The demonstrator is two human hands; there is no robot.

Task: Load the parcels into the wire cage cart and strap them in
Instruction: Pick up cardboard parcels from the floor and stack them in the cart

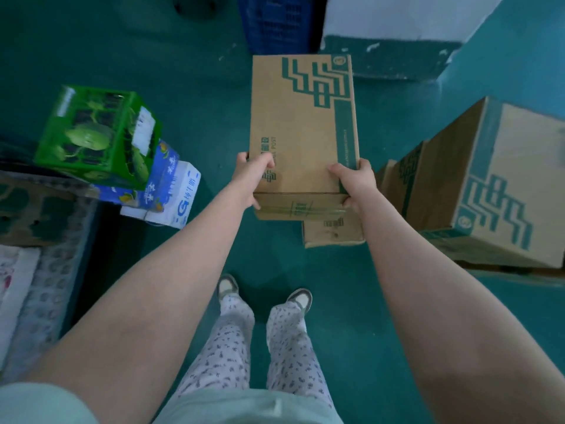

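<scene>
Two hands, left hand (253, 179) and right hand (356, 182), grip clamped round rectangular matte cardboard parcel (301, 123), green-printed top

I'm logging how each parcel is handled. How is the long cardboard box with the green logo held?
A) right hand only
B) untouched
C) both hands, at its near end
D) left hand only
C: the left hand and the right hand each grip a near corner of the cardboard box.

At least four brown cartons (302, 133) were in sight. Three printed boxes (97, 133) sat left, and one blue crate (278, 22) beyond.
</scene>
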